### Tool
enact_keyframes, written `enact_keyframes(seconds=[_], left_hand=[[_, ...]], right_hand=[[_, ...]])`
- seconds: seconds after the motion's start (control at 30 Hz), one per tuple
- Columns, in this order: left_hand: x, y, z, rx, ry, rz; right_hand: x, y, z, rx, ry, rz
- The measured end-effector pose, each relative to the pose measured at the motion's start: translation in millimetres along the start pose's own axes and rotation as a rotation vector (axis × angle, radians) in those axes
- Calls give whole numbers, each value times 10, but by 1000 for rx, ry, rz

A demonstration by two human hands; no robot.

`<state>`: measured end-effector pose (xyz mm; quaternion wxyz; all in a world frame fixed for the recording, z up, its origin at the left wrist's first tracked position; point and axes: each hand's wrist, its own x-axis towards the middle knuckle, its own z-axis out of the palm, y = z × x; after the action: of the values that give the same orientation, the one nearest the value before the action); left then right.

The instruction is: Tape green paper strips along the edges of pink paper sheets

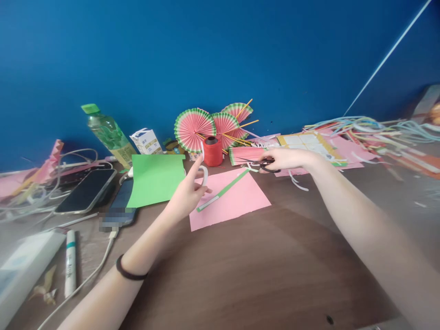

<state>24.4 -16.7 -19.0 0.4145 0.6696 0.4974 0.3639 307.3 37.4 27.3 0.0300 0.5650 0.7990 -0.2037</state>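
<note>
My left hand (192, 188) is over the left edge of the pink paper (237, 201), its fingers bent around a curled white strip (205, 176). On that paper a narrow green strip (228, 187) lies slantwise, with a white piece along its lower end. My right hand (280, 160) holds dark scissors (266, 162) by their handles, blades pointing left above the paper's far right corner. Just beyond, a folded pink and green paper (242, 155) lies beside a red thread spool (213, 152). A green sheet (158, 180) is left of my left hand.
Round paper fans (194, 129) stand against the blue wall. At left are a green-capped bottle (110, 136), a small carton (146, 141), two phones (85, 191), cables and a marker (70, 266). Coloured strips (364, 128) pile up at back right.
</note>
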Motion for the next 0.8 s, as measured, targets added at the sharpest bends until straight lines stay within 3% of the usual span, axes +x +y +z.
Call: enact_keyframes(seconds=[0.2,0.33,0.4,0.53,0.6,0.7,0.8], left_hand=[[30,-136,6,224,-57,56],[48,-161,-9,339,-15,118],[54,-157,-18,396,22,136],[38,-95,-26,413,22,151],[18,-56,-11,409,-7,179],[-13,-13,31,430,-47,206],[-27,25,58,423,-72,196]], right_hand=[[-27,139,-28,-226,-70,362],[-24,104,-15,-190,90,422],[4,62,14,-64,194,322],[86,-128,142,298,337,-118],[122,-261,235,465,345,-276],[131,-449,361,637,296,-425],[77,-587,422,635,307,-466]])
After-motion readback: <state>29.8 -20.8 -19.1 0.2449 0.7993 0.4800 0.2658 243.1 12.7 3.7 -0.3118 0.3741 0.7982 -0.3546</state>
